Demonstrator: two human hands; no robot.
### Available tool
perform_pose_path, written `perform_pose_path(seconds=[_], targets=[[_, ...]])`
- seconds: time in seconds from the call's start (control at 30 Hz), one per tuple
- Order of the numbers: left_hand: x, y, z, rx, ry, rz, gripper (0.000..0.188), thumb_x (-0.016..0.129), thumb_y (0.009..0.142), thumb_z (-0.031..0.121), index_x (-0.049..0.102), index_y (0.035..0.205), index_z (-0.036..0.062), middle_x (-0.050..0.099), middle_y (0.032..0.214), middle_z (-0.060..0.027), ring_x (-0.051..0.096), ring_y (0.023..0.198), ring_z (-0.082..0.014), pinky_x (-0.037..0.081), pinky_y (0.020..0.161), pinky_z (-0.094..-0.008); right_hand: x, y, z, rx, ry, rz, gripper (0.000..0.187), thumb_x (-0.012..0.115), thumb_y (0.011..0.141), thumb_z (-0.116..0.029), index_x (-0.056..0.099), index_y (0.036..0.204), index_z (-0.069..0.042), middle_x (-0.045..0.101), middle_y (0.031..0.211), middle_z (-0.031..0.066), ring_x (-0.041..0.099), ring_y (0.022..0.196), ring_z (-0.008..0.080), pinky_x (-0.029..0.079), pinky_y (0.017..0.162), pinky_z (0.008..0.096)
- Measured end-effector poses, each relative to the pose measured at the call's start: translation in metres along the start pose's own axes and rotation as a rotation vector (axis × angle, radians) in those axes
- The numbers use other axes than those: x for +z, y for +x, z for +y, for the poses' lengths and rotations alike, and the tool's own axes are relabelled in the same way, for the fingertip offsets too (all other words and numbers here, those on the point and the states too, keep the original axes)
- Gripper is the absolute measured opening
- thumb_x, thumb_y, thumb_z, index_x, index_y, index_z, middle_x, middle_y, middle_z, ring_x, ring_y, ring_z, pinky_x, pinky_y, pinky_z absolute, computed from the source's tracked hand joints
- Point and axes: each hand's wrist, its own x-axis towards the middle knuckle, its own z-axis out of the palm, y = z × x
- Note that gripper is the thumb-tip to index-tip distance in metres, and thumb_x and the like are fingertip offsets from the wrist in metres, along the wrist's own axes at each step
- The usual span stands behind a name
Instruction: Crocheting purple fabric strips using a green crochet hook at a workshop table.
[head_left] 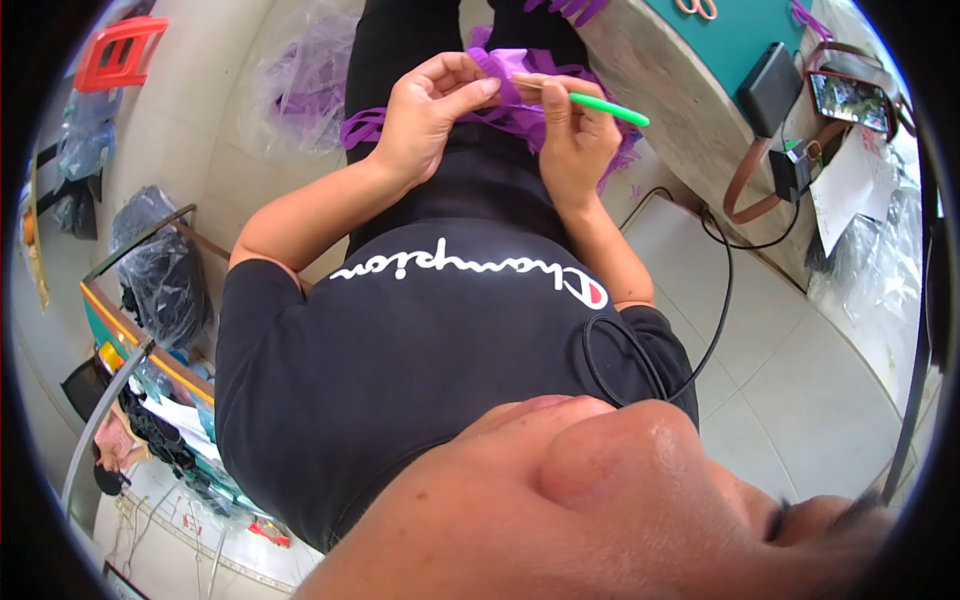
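Observation:
Over my lap, my left hand (420, 118) pinches a piece of purple fabric (508, 66) between thumb and fingers. My right hand (578, 150) is closed round a slim tool with a bright green handle (612, 108). Its thin metal shaft points left into the purple fabric, close to my left fingertips; the very tip is hard to make out. More purple strips (365, 128) lie across my black trousers, on both sides of my hands.
A clear plastic bag of purple pieces (305, 85) lies left of my legs. At right, a table with a teal mat (715, 40) bears scissors (697, 8), a black power bank (772, 88) and a phone (850, 102). A black cable (728, 290) hangs beside me. A red plastic stool (122, 52) stands far left.

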Motion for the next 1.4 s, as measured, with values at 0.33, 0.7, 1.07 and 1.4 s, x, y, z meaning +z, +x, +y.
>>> perform_pose_path(seconds=[0.33,0.7,1.07,1.4], targets=[[-0.001,0.003,-0.004,0.015,-0.047,0.145,0.017,0.065,0.085,-0.003,0.057,0.1,0.0015,0.061,0.093,-0.0047,0.061,0.086,-0.0119,0.051,0.082,-0.0259,0.008,-0.002,0.0,-0.373,-0.546,-0.094,0.012,0.069,0.08,-0.004,0.063,0.09,-0.002,0.068,0.091,0.0121,0.067,0.083,0.0281,0.053,0.072,0.0347],[0.003,0.003,-0.01,-0.056,-0.047,0.108,0.022,0.064,0.087,-0.001,0.055,0.107,0.0007,0.063,0.102,-0.0073,0.061,0.094,-0.0137,0.05,0.087,-0.0273,-0.002,0.008,0.001,-0.429,-0.555,-0.027,0.01,0.067,0.08,-0.005,0.063,0.09,-0.003,0.069,0.09,0.0102,0.067,0.08,0.0276,0.053,0.07,0.0344],[-0.006,0.009,-0.001,-0.166,-0.171,0.014,0.022,0.062,0.091,0.01,0.054,0.11,0.0007,0.062,0.103,-0.0083,0.061,0.093,-0.0143,0.049,0.089,-0.03,-0.002,0.007,-0.004,-0.467,-0.467,-0.051,0.01,0.068,0.079,-0.002,0.065,0.089,-0.003,0.07,0.089,0.0111,0.068,0.08,0.0266,0.054,0.07,0.0318],[-0.004,0.014,0.015,0.754,0.888,-0.069,0.043,0.061,0.076,-0.007,0.05,0.117,0.0036,0.053,0.122,-0.0119,0.052,0.114,-0.0253,0.04,0.097,-0.0315,-0.013,0.021,-0.01,0.202,0.145,-0.007,0.017,0.052,0.097,-0.013,0.057,0.097,0.004,0.068,0.091,0.0173,0.068,0.081,0.0204,0.056,0.074,0.031]])
